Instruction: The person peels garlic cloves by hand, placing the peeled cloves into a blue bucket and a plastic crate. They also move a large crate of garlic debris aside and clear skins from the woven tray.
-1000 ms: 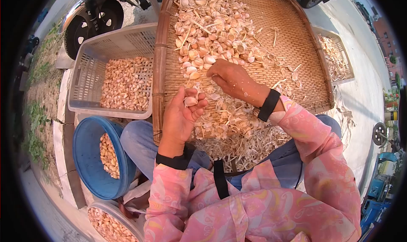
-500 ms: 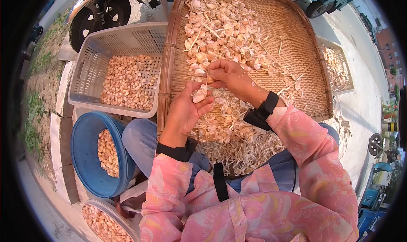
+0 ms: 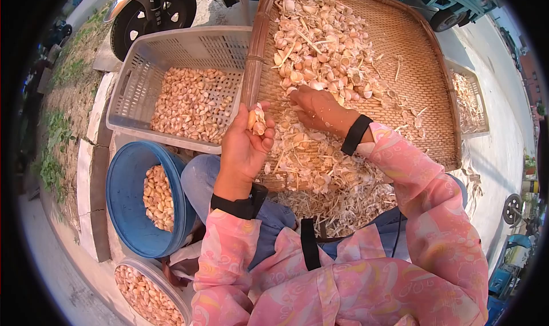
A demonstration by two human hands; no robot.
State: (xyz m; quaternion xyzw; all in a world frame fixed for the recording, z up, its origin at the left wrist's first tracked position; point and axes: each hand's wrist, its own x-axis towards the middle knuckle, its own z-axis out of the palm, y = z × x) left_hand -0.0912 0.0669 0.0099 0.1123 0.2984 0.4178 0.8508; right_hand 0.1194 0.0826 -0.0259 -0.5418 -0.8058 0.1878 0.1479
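Nearby, crate [image 3: 180,40] w/ cloves [image 3: 189,103]; blue bucket [image 3: 117,197] below.

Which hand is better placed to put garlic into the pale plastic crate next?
Left, I think: the left hand holds garlic and is nearer the crate, while the right hand is farther away, at the pile on the woven tray.

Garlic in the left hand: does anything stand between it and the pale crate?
Yes: the woven tray's raised rim runs between the garlic and the pale crate, and the left hand has its thumb on that side too.
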